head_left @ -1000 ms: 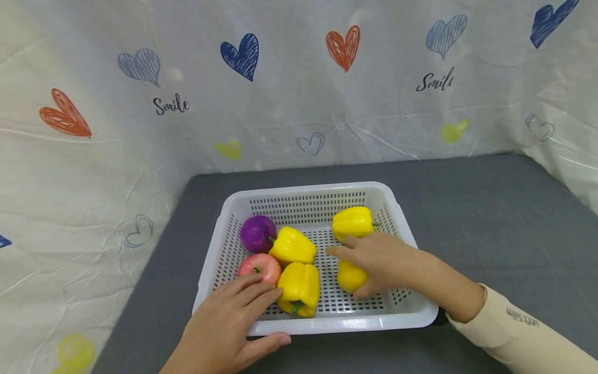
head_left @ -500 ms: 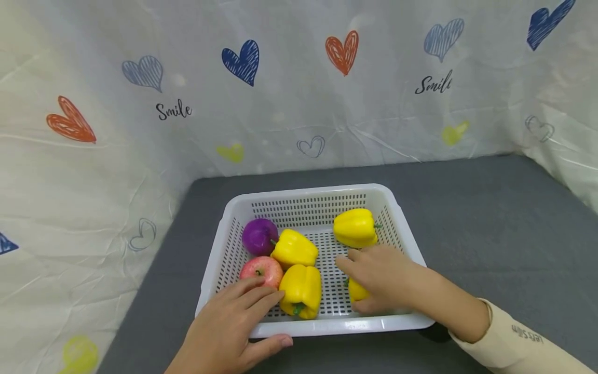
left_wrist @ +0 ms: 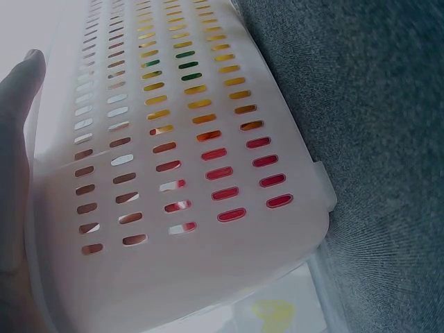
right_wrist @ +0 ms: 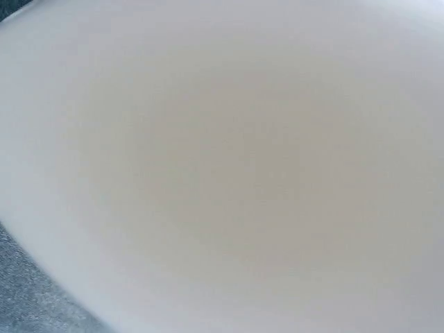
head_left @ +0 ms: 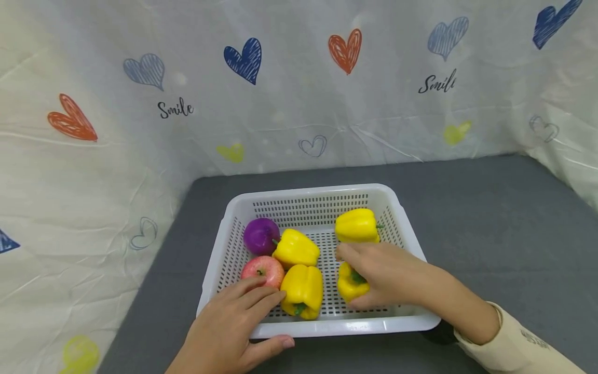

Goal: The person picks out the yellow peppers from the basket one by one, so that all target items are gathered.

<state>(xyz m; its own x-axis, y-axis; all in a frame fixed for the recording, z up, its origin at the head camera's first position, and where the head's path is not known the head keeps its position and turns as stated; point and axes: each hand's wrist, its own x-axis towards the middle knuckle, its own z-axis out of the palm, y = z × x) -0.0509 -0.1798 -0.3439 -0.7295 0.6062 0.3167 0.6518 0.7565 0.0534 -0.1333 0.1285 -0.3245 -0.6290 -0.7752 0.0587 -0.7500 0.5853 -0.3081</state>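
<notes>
A white slotted plastic basket holds several yellow bell peppers, an apple and a purple ball-shaped item. My right hand grips a yellow bell pepper at the right front, its green stem end turned up and leftward and its right side hidden under the palm. Over the front left corner lies my left hand, fingers stretched across the rim by the red apple, thumb outside the front wall. A bell pepper is right at its fingertips. In the left wrist view the thumb runs along the basket wall.
Another yellow bell pepper lies beside the purple item, and one more sits at the back right of the basket. Grey cloth covers the table. Behind hangs a white curtain with hearts. A pale blurred surface fills most of the right wrist view.
My right hand has shifted slightly toward the front of the basket, and the bell pepper under it has turned so its stem end shows. The left hand has stayed in place.
</notes>
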